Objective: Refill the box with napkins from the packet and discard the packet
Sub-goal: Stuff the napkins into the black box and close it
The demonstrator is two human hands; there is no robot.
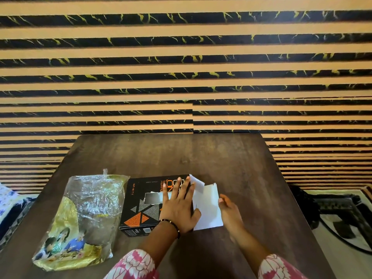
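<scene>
On the dark wooden tabletop [231, 158], toward its near edge, my left hand [178, 206] lies flat on the black box [141, 210], palm down, fingers spread and extended, gripping nothing. It covers the right half of the box top, fingertips toward the far edge. The box carries orange and grey triangle prints and has a rectangular opening in its top, just left of my fingers; something pale shows in the opening, probably a napkin, though the view is too soft to be sure.

At the box's right end a white flap [207, 206] stands open, spread out onto the tabletop. My thumb rests at its near-left edge.

My right hand [229, 212] is just beside the flap's right edge, fingers loosely curled and holding nothing. It is motion-blurred, so I cannot tell whether the fingertips touch the flap.

The packet [84, 220] lies to the left of the box, touching or nearly touching its left side, well apart from both hands. It is crinkled clear plastic with yellow-gold print and a picture of people at its near end.

A beaded bracelet [171, 225] sits on my left wrist. Pink-and-white patterned sleeves [136, 266] cover both forearms.
</scene>
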